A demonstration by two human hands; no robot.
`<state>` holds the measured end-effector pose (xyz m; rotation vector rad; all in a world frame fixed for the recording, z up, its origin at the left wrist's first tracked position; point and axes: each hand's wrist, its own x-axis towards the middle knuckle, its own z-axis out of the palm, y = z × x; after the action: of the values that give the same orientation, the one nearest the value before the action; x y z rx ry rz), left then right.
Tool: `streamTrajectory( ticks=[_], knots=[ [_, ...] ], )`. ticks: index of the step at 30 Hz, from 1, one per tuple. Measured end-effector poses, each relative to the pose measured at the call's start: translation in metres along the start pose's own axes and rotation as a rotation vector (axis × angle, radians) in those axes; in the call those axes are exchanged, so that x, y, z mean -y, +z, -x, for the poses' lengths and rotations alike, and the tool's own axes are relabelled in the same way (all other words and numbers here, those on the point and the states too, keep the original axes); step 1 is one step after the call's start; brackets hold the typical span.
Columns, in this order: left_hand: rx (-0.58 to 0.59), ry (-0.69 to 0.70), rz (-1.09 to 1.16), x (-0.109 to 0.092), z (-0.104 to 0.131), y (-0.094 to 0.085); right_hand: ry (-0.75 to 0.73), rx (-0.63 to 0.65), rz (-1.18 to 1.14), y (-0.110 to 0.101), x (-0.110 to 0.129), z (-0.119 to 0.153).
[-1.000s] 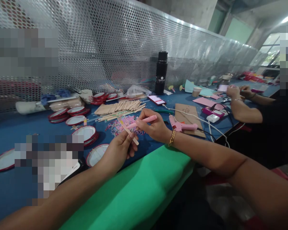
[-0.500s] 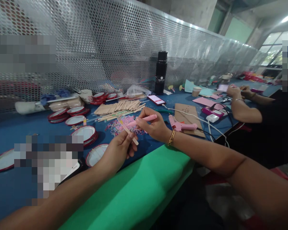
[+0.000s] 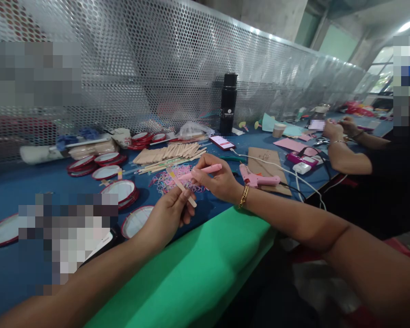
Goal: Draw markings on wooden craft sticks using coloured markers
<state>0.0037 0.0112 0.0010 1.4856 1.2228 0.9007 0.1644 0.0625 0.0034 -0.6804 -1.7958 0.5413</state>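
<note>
My left hand [image 3: 169, 212] is closed on a flat wooden craft stick [image 3: 178, 183], which slants up and left and has a yellow patch near its upper end. My right hand [image 3: 222, 182] grips a pink marker [image 3: 212, 169] like a pen. Its front end points left, close to the stick; whether they touch I cannot tell. Behind both hands lies a heap of thin, multicoloured strands [image 3: 164, 183]. Further back is a pile of wooden craft sticks [image 3: 171, 153].
Red-rimmed round discs [image 3: 119, 190] stand in stacks on the left. A phone [image 3: 222, 142], a black bottle [image 3: 228, 105] and a pink glue gun [image 3: 258, 179] with cables are beyond my hands. A green cloth [image 3: 205, 259] lies beneath my forearms. A co-worker's hands [image 3: 335, 130] are at the right.
The view has shifted very slightly. Both hands keep the same hold, and the stick and marker have hardly moved.
</note>
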Motion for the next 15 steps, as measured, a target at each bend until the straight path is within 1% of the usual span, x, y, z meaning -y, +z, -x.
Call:
streamTrajectory(
  ticks=[2, 7, 12, 15],
  knots=[
    [0.005, 0.006, 0.0, -0.0001, 0.0004, 0.0, -0.012, 0.018, -0.005, 0.0004, 0.0, 0.0001],
    [0.0, 0.006, 0.016, 0.0002, -0.0001, 0.0003, 0.027, -0.033, 0.01, 0.0001, -0.0001, -0.0001],
    [0.002, -0.008, 0.022, -0.0007, -0.0004, 0.0002, -0.01, 0.021, 0.019, 0.0002, 0.0009, 0.0002],
    [-0.007, -0.006, 0.011, -0.0019, 0.0015, 0.0003, 0.033, -0.034, 0.054, -0.0015, -0.0007, -0.0013]
  ],
)
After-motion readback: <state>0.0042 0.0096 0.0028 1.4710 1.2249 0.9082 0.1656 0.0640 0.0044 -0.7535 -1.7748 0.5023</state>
